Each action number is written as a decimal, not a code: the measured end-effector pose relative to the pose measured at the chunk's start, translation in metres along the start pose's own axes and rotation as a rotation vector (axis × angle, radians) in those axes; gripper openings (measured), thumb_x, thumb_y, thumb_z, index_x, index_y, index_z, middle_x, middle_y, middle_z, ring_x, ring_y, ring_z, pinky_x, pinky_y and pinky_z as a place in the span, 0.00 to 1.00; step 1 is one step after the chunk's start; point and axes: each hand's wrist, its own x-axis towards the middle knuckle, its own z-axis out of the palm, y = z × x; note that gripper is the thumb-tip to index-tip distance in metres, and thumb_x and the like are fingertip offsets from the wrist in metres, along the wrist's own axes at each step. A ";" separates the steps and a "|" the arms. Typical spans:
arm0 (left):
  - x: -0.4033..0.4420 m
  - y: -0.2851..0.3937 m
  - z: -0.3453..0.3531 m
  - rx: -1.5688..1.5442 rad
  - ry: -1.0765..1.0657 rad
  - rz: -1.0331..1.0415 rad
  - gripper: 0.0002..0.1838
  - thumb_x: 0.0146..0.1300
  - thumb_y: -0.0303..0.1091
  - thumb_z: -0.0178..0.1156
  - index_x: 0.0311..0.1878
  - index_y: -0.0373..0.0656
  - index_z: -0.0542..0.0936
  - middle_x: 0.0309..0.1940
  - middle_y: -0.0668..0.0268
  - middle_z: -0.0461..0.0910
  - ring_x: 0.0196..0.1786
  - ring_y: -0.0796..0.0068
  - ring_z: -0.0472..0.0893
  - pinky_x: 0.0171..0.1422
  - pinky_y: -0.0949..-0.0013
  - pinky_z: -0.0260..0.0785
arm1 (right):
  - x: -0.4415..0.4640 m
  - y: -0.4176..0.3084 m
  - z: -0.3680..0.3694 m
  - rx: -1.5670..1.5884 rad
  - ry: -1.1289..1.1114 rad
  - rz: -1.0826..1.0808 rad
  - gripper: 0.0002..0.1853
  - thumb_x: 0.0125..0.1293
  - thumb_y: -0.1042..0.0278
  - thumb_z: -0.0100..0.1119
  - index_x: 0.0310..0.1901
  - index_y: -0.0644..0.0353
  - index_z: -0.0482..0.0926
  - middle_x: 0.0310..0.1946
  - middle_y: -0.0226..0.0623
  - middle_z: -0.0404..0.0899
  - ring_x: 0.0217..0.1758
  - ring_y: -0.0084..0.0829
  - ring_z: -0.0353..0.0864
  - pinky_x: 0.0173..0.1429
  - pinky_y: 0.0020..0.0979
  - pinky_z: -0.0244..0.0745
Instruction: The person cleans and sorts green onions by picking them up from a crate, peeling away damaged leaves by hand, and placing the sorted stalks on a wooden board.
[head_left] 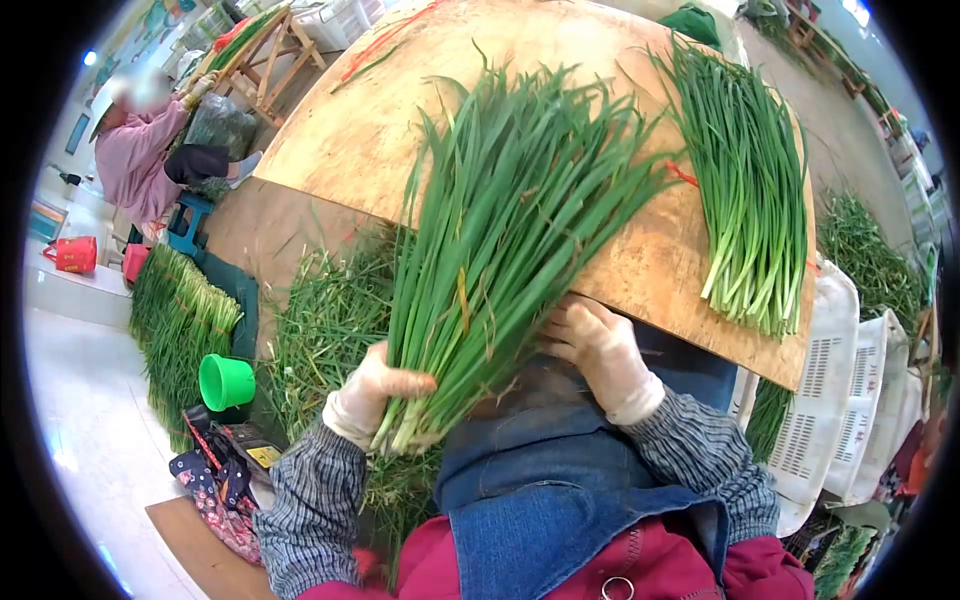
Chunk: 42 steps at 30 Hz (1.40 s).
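A large bunch of garlic chives (510,220) fans out in front of me, its leaves spreading up over the board and its pale cut ends low at the left. My left hand (375,390), in a thin whitish glove, is closed around the lower stems. On the other side, my right hand (598,352), gloved too, has its fingers curled against the bunch's lower right edge; what they pinch is hidden. A few yellowed and brownish leaves show among the green ones. Another neat pile of chives (745,200) lies on the right of the wooden board (640,250).
Loose trimmings (335,310) are heaped at left, near a green bucket (227,382) and tied chive bundles (185,325). White plastic crates (820,390) stand at right. A red tie (682,173) lies on the board. Another person (140,160) sits at far left.
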 end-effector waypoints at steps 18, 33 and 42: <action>0.012 0.125 0.060 0.367 0.021 0.595 0.27 0.48 0.28 0.66 0.53 0.34 0.72 0.42 0.61 0.79 0.40 0.71 0.80 0.48 0.69 0.73 | 0.040 -0.109 0.142 -0.086 -0.277 -0.513 0.23 0.57 0.61 0.63 0.51 0.67 0.74 0.47 0.40 0.78 0.47 0.31 0.77 0.55 0.32 0.71; 0.093 0.260 0.112 0.450 -0.142 1.182 0.19 0.50 0.26 0.64 0.47 0.34 0.76 0.40 0.61 0.79 0.42 0.71 0.79 0.49 0.70 0.72 | 0.104 -0.257 0.150 -0.434 -0.307 -0.946 0.32 0.48 0.58 0.73 0.50 0.70 0.73 0.43 0.44 0.79 0.45 0.32 0.77 0.52 0.28 0.74; 0.078 0.297 0.129 0.526 -0.115 1.255 0.23 0.48 0.23 0.62 0.50 0.34 0.72 0.40 0.60 0.78 0.43 0.69 0.78 0.49 0.70 0.71 | 0.098 -0.307 0.183 -0.485 -0.503 -0.882 0.23 0.51 0.67 0.71 0.46 0.67 0.76 0.40 0.39 0.79 0.41 0.29 0.79 0.46 0.26 0.76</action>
